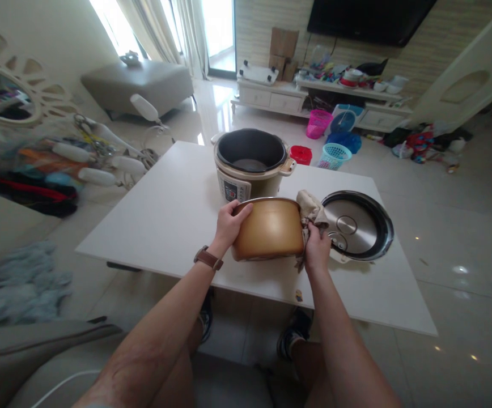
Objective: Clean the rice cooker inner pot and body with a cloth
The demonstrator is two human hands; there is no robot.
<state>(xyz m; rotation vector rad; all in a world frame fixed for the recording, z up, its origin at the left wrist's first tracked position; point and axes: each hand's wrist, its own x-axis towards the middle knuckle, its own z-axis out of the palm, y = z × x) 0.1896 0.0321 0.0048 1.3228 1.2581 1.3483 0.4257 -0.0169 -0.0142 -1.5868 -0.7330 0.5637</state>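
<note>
A gold-brown inner pot (268, 229) is held up over the front part of the white table, its outer wall towards me. My left hand (230, 225) grips its left side, thumb along the upper wall. On the pot's right side, my right hand (317, 248) is closed on a crumpled beige cloth (312, 209) that touches the wall. Behind the pot stands the rice cooker body (250, 170), uncovered, with a dark interior and a control panel facing me. To the right, the round cooker lid (352, 224) lies with its metal inner face up.
The white table (152, 221) spans the middle, with a small sticker-like mark near its front edge. Beyond it are a red container (300, 154), a light-blue basket (335, 156) and a pink basket (318, 123) on the floor. A lamp-like fixture (114, 141) stands left.
</note>
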